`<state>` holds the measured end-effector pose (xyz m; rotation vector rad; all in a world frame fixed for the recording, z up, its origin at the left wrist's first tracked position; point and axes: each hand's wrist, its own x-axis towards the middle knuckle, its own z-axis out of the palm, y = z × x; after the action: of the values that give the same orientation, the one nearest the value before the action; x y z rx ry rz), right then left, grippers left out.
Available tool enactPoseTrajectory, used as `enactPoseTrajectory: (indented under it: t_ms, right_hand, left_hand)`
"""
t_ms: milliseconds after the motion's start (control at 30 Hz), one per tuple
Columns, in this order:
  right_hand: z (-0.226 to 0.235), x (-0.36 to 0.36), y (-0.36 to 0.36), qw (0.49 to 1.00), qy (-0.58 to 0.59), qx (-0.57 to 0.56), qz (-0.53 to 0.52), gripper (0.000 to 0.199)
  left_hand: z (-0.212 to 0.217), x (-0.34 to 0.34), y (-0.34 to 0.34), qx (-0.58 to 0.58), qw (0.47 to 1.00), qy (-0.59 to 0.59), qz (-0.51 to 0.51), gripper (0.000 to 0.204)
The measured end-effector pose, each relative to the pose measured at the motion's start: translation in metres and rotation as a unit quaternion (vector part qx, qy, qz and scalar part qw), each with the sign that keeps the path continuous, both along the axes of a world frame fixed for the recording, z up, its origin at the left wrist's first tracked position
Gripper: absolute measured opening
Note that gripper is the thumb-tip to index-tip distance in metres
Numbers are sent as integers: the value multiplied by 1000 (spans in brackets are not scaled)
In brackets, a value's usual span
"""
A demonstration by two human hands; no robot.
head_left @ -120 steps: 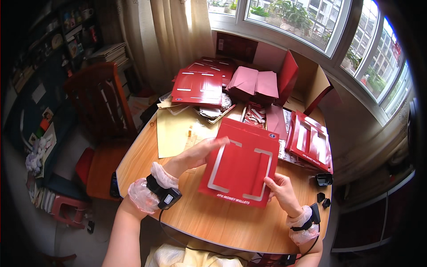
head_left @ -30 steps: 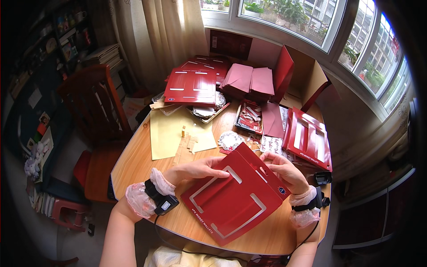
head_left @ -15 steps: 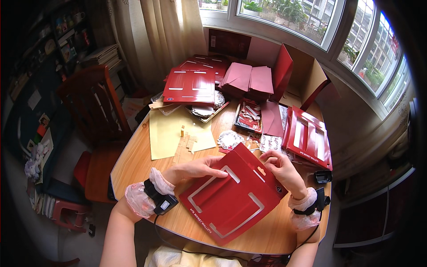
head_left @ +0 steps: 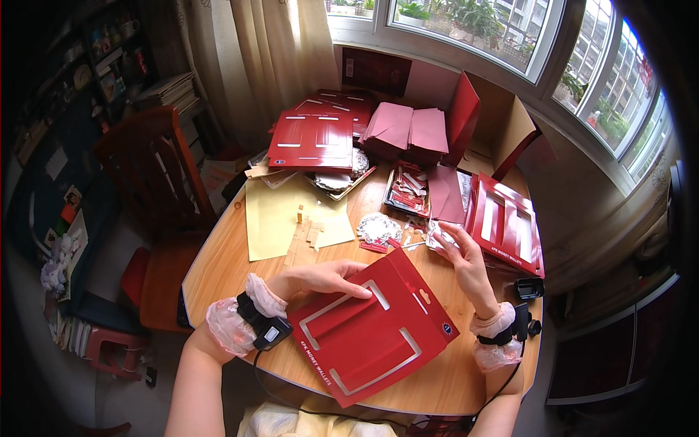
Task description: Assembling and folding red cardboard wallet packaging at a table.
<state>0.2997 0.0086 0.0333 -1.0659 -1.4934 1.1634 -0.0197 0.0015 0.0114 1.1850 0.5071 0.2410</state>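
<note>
A flat red cardboard packet [head_left: 375,331], with cut-out slots and a hang hole along one end, lies tilted above the near part of the table. My left hand [head_left: 328,281] grips its upper left edge, thumb on top and the other fingers hidden beneath. To the right of the packet and apart from it, my right hand [head_left: 470,268] is raised with its fingers stretched out and nothing visible in them. Its fingertips come close to the white patterned paper [head_left: 437,234] at the table's right side.
Red cardboard packets [head_left: 312,142] are piled at the back left, beside pink envelope stacks [head_left: 408,131]. A tray [head_left: 408,191] of small red and white pieces stands mid-table, near a white doily [head_left: 378,229]. Yellow paper [head_left: 266,218] lies left; more red packets [head_left: 506,226] lean right.
My right hand has left the packet's far edge and opened, moving up and slightly right. The packet, still in my left hand, has shifted a little left and down.
</note>
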Motion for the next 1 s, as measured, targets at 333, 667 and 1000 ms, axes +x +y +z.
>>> enactPoseTrajectory:
  t_ms: [333,667,1000]
  right_hand:
    - [27,27,-5,996,-74,15,-53,24]
    - [-24,15,-53,997,15,-69,-37,39]
    - [-29,5,-53,996,62,-71,-8,41]
  left_hand:
    - [-8,7,3,21,987,-32,154,50]
    - [-21,17,6,26,939,-76,335,43]
    - [-23,4,21,336,816,40,469,40]
